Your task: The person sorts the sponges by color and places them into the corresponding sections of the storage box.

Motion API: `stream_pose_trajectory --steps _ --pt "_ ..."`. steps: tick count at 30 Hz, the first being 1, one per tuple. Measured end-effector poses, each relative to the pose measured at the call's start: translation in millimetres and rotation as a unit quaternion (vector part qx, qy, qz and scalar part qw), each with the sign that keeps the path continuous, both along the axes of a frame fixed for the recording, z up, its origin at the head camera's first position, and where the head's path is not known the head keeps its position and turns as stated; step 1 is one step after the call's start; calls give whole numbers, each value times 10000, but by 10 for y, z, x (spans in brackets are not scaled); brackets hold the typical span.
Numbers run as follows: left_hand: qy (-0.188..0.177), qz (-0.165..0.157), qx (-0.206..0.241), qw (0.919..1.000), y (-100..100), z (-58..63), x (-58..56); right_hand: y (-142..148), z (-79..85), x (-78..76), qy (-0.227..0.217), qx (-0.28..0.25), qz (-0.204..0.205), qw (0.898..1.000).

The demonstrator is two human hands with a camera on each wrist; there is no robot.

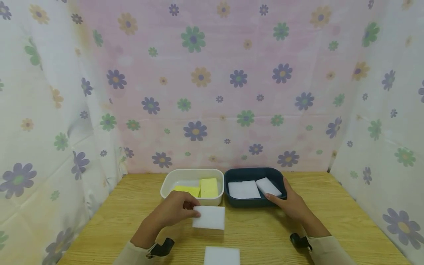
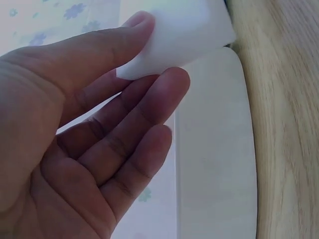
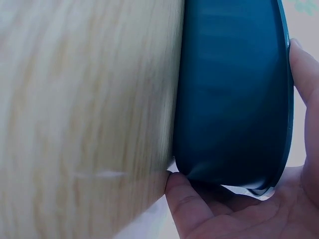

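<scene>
Between thumb and fingers, my left hand [image 1: 173, 209] pinches a white sponge block [image 1: 211, 218] by its left edge, in front of the white bin [image 1: 212, 201]. The same block [image 2: 187, 35] shows at the top of the left wrist view. My right hand [image 1: 294, 204] grips the right end of a dark blue bin [image 1: 246, 203], its thumb by the rim. In the right wrist view, the fingers curl against the outer wall of that bin [image 3: 234, 99]. White sponge blocks [image 1: 244, 190] lie inside the dark blue bin, one of them tilted.
Yellow sponge blocks [image 1: 208, 188] lie in the white bin, directly left of the dark blue one. Another white block [image 1: 222, 256] is on the wooden table [image 1: 265, 239] at the near edge of view. Flowered cloth [image 1: 212, 110] encloses the back and sides.
</scene>
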State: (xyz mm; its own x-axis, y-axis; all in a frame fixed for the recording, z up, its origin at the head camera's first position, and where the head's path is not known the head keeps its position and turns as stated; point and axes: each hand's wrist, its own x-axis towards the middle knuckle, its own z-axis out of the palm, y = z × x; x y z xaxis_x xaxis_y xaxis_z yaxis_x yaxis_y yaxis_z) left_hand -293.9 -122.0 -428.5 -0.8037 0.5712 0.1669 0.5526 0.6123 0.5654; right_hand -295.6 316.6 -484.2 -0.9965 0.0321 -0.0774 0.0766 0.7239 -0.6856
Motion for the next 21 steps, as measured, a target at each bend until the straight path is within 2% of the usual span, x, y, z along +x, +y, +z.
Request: stream_pose_trajectory --steps 10,21 --pt "130 151 176 9996 59 -10 34 -12 8 11 -12 -33 13 10000" --pt "464 550 486 9962 138 -5 72 -2 10 10 17 2 30 10000"
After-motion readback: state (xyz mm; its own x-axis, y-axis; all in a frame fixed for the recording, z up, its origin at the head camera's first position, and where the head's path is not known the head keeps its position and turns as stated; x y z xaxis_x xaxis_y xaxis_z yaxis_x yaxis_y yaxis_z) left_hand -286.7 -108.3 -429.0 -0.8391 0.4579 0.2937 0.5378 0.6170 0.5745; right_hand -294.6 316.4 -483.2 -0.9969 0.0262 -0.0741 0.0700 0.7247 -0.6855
